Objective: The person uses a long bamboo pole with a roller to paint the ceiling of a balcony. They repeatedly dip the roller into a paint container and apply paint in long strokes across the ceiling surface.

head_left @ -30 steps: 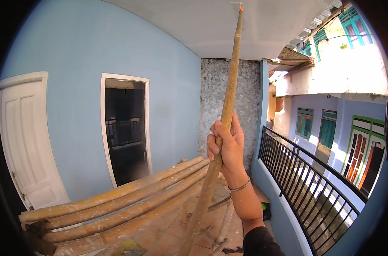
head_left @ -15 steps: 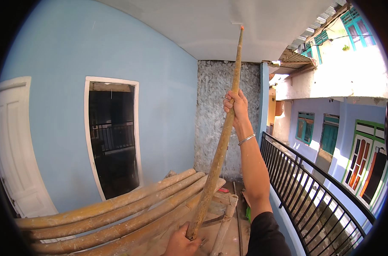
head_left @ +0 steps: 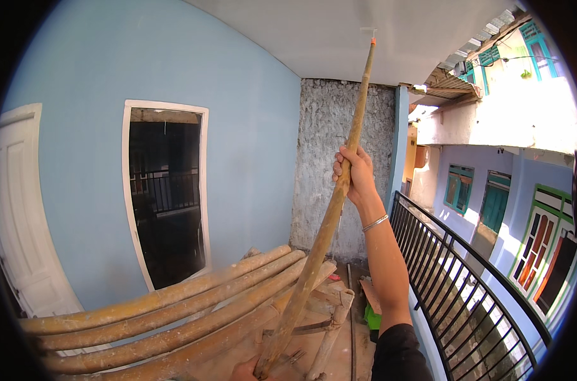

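A long bamboo pole (head_left: pixel 326 235) slants up from the lower middle to the ceiling (head_left: pixel 314 38). My right hand (head_left: pixel 357 173) wraps round its upper part, the arm stretched out. At the bottom edge my left hand (head_left: pixel 247 370) grips the pole's thick lower end and is partly cut off. The far tip carries a small orange handle (head_left: pixel 373 42) with a thin wire frame. A pale roller (head_left: pixel 369 28) on that frame appears to touch the ceiling; it barely stands out against the white.
Several bamboo poles (head_left: pixel 174 301) tied as a rack lie at lower left, beside the blue wall (head_left: pixel 250 140). A window (head_left: pixel 167 190) and white door (head_left: pixel 21 203) are set in that wall. On the right runs a black railing (head_left: pixel 466 260). A rough grey wall (head_left: pixel 342 120) closes the far end.
The pole's tip has shifted a little right and up in the picture. Both hands sit slightly lower, the left one now nearer the bottom edge. The whole view has also shifted slightly.
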